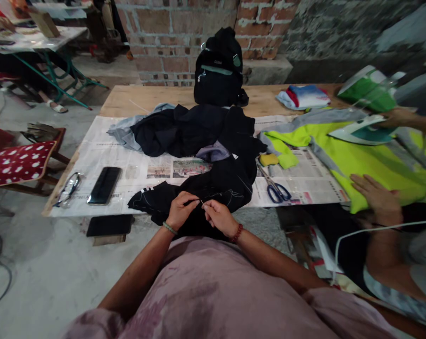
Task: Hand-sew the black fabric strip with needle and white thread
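A black garment (230, 174) with loose white thread across it hangs over the table's near edge and into my lap. My left hand (182, 208) is closed, its thumb and fingertips pinching a bit of the black cloth. Close against it, my right hand (220, 216) pinches a thin, pale needle (202, 202) that points toward the left fingertips. Whether the needle's tip is inside the cloth is too small to tell. Blue-handled scissors (278, 192) lie to the right of the garment, below a yellow sponge-like block (268, 159).
Newspaper (135, 172) covers the wooden table (124, 96). On it lie a phone (104, 185), glasses (70, 187) and dark clothes (181, 127); a black backpack (220, 70) stands behind. At right, another person's hands work an iron (363, 131) on a yellow-green garment (340, 160).
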Demonstrator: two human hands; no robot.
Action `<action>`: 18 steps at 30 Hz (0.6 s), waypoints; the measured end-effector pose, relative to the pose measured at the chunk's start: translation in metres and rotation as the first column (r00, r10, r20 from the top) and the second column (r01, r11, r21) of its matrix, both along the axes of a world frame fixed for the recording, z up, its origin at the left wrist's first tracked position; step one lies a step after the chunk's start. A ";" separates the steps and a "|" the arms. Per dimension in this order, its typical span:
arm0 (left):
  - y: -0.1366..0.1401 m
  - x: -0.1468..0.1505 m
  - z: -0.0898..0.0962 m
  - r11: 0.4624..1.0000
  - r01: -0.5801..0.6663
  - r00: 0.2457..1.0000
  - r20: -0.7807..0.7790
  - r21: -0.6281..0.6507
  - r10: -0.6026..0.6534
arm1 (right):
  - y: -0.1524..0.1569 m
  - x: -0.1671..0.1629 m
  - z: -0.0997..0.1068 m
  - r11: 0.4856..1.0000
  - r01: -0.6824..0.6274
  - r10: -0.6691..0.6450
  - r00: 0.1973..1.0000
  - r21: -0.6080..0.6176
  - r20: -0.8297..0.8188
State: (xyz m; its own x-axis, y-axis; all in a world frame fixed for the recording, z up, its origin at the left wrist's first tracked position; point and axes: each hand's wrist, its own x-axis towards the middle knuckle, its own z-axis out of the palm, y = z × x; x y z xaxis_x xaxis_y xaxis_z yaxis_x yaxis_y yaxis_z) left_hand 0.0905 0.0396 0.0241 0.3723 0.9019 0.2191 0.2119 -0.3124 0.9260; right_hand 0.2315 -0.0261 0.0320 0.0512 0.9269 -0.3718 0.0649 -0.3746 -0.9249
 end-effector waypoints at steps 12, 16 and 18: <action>-0.008 0.001 0.002 0.964 -0.064 0.995 -0.054 0.260 0.080 | -0.001 0.000 -0.012 0.993 -0.003 -0.003 0.999 0.115 0.046; -0.008 0.000 -0.002 0.944 -0.066 0.993 -0.076 0.323 0.096 | -0.001 0.000 -0.010 0.992 -0.007 0.002 0.999 0.123 0.039; -0.008 0.000 -0.003 0.947 -0.066 0.993 -0.077 0.313 0.094 | -0.001 0.000 -0.009 0.993 -0.009 0.005 0.999 0.115 0.038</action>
State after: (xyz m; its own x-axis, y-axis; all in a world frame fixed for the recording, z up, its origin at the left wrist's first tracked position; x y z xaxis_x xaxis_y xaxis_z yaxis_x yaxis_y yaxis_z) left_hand 0.0901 0.0315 0.0208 0.3326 0.8227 0.4610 0.3258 -0.5590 0.7625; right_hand 0.2316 -0.0272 0.0234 0.0568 0.9637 -0.2610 0.1028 -0.2656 -0.9586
